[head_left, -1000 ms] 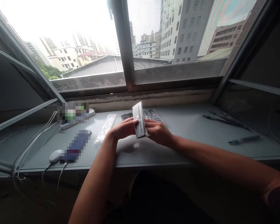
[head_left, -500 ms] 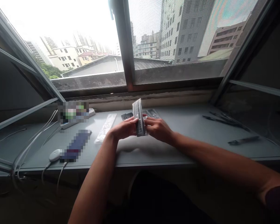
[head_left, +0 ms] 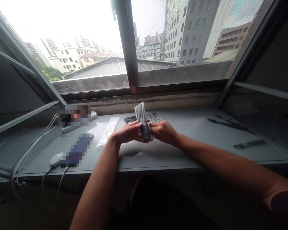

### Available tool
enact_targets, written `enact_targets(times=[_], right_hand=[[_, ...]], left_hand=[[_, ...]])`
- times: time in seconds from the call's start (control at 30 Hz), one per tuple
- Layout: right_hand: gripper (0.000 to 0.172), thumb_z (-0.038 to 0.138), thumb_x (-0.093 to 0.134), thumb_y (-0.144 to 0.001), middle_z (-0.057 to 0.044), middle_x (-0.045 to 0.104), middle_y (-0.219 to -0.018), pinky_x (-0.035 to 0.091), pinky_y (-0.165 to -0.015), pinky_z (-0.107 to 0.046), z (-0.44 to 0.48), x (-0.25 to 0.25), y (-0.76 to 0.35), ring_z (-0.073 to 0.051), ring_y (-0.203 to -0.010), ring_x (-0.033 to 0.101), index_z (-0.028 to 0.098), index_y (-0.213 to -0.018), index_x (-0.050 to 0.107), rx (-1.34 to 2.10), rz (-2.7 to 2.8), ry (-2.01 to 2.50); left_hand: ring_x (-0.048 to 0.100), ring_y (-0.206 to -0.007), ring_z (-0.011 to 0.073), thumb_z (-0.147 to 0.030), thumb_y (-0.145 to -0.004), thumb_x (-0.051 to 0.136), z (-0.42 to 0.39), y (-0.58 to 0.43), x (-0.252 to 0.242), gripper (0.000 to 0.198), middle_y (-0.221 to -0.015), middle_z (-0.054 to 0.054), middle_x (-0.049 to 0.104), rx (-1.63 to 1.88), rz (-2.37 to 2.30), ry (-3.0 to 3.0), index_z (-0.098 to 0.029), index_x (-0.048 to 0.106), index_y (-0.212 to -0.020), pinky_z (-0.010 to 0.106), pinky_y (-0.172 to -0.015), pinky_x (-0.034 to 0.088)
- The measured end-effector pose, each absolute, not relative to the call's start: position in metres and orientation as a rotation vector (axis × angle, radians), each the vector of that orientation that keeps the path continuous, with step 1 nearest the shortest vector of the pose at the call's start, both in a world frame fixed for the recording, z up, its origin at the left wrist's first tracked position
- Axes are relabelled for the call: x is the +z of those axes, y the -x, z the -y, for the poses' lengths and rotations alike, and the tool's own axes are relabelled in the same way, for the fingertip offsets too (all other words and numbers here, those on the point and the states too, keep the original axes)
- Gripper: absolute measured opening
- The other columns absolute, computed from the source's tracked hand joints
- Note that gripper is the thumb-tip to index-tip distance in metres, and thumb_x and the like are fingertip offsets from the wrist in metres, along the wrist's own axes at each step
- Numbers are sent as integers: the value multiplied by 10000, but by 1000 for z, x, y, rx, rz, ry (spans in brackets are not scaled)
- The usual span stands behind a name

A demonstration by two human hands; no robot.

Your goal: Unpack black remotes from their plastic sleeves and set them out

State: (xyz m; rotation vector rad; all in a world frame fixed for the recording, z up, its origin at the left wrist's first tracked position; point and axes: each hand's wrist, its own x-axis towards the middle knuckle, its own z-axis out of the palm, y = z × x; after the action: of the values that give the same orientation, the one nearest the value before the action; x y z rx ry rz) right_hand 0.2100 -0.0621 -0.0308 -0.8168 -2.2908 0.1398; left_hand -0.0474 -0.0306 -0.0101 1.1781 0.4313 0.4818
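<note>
**Remote control, slim and dark, in a clear plastic sleeve, pinched by both hands**

Both hands meet at mid-height above the pale grey window ledge, and the sleeved remote stands nearly upright between them, its top tilted slightly away from the person. The left hand closes its fingers on the lower left edge of the sleeve, thumb on the near face. The right hand grips the lower right edge the same way, fingers curled in. The hands sit just beside each other, with only the package between them. The loose top of the plastic rises above the fingertips.

Just behind the hands, two flat dark remotes lie on the ledge, partly hidden by the held one. To the left of the left hand lies an empty clear plastic sleeve, flat and apart from it. Farther left sits a small white oval device, with white cables trailing off the ledge edge. Well to the right of the right hand lie several dark pens, and a single dark pen rests nearer the front edge.
</note>
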Motion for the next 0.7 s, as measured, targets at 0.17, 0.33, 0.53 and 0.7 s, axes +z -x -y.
enact_targets(times=[0.17, 0.33, 0.53, 0.7], right_hand=[[215, 295, 672, -1036, -94, 823, -932, 489, -744, -326, 62, -31, -207, -238, -775, 712, 222, -933, 846, 249, 2117, 906], [371, 323, 593, -1077, -62, 822, -911, 555, -721, -322, 64, -29, -202, -208, -701, 709, 188, -1369, 779, 536, 1843, 1009], [648, 544, 501, -1155, 10, 710, -698, 584, -712, -297, 70, -29, -199, -191, -657, 710, 175, -1687, 523, 767, 1741, 1029], [773, 435, 719, -1028, 10, 713, -935, 567, -565, -249, 66, -35, -196, -142, -636, 721, 279, -1740, 463, 944, 1745, 924]], left_hand=[[845, -1013, 316, -365, -1002, 826, 26, 45, -13, 424, -1198, 204, 827, 570, -464, -1197, -162, 755, -1368, 449, -966, 665], [841, -954, 264, -320, -937, 887, 17, 43, -17, 347, -1176, 168, 836, 784, -516, -1171, -143, 791, -1219, 382, -926, 675], [840, -1037, 282, -415, -877, 941, 5, 42, -22, 509, -1244, 180, 831, 924, -691, -1203, -131, 809, -1277, 374, -953, 668], [830, -1100, 311, -505, -842, 962, 1, 42, -27, 543, -1222, 166, 842, 957, -786, -1288, -151, 830, -1233, 402, -1008, 652]])
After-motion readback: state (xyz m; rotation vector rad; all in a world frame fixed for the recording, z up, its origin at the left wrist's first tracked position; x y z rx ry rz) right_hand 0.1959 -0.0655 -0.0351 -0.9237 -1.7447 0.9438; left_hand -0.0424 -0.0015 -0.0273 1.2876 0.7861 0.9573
